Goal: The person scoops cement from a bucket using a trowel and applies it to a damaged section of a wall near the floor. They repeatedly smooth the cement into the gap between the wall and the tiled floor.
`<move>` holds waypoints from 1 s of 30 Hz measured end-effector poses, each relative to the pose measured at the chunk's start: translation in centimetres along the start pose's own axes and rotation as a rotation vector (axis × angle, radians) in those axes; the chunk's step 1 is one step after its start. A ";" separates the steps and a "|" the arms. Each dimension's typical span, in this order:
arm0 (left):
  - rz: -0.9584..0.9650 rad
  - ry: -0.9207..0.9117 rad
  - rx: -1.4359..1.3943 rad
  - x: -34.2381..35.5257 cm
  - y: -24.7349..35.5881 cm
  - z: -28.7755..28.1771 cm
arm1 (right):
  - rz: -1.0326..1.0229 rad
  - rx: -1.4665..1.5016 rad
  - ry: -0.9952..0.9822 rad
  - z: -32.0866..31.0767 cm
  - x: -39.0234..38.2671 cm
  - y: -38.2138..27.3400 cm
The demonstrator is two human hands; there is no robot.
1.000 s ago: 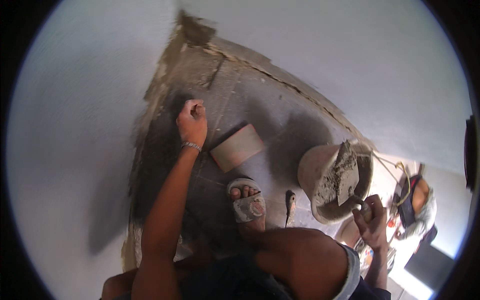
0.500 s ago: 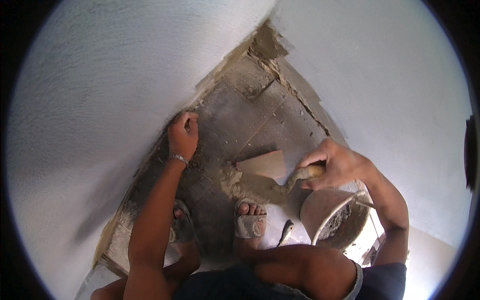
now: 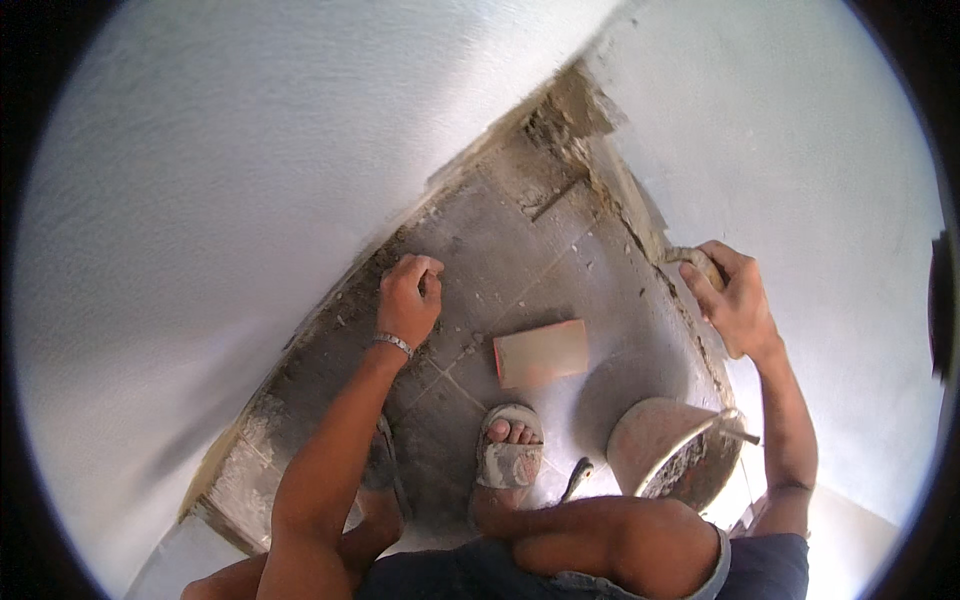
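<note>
My right hand (image 3: 738, 300) is wrapped round the handle of a trowel (image 3: 688, 254) at the foot of the right wall. The trowel's blade seems to lie against the wall's lower strip, mostly hard to tell from the grey mortar there. Below it runs a ragged gap (image 3: 672, 285) between wall and floor. Over the floor by the left wall is my left hand (image 3: 410, 300), its fingers curled closed. Whether anything is inside them is hidden. Crumbs of dirt lie along the wall base next to it.
A piece of tile (image 3: 541, 354) lies on the dusty tiled floor (image 3: 455, 250) ahead of my right sandal (image 3: 512, 462). By my right knee stands a tilted bucket (image 3: 650, 440) with grey mortar inside. A dark-handled tool (image 3: 577, 478) lies between sandal and bucket. The walls meet in a corner ahead.
The trowel, earlier low over the tile piece with mortar on its blade, has moved up and right to the right wall. My left hand appears slightly lower and further right as the view shifted.
</note>
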State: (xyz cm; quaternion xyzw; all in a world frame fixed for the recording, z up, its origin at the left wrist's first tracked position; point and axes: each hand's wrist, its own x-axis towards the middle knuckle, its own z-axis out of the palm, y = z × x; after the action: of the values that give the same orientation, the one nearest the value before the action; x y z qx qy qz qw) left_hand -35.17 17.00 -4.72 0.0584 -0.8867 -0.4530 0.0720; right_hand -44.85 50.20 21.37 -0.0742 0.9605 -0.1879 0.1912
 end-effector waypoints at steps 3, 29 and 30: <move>-0.009 0.021 0.083 0.7 1.0 0.1 | -0.007 -0.052 -0.103 -2.3 -5.2 0.4; -0.229 -1.163 -0.807 -12.4 25.4 12.8 | 0.645 0.036 -0.156 3.8 -31.5 8.0; -0.230 -1.168 -0.820 -12.5 25.4 12.9 | 0.676 0.057 -0.175 3.2 -31.9 7.7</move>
State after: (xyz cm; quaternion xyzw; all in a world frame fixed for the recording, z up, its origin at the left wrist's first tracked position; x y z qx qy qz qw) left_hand -26.22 44.20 7.53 -0.1318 -0.5275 -0.7112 -0.4456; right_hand -14.95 63.09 26.46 0.2378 0.9051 -0.1338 0.3260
